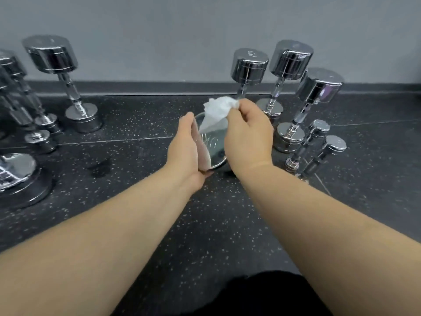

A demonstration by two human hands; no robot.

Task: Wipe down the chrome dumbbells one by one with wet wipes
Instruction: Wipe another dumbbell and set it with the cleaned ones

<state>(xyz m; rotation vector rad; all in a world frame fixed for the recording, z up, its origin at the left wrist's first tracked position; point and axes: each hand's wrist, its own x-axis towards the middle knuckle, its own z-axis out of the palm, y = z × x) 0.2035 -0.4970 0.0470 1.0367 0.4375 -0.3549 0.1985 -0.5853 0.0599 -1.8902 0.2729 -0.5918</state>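
A chrome dumbbell (213, 145) stands on end in the middle of the dark floor, and I look down on its round top face. My left hand (185, 144) lies flat against the left side of that head, fingers straight. My right hand (247, 135) pinches a crumpled white wet wipe (217, 111) over the far edge of the top face. The wipe hangs down onto the chrome. The dumbbell's handle and lower head are hidden beneath the top.
More chrome dumbbells stand upright along the grey wall: several at the right (289, 62), two small ones (319, 142) near my right wrist, and several at the left (59, 65). A large one (18, 172) sits at the left edge. A damp patch (99, 168) marks the speckled floor.
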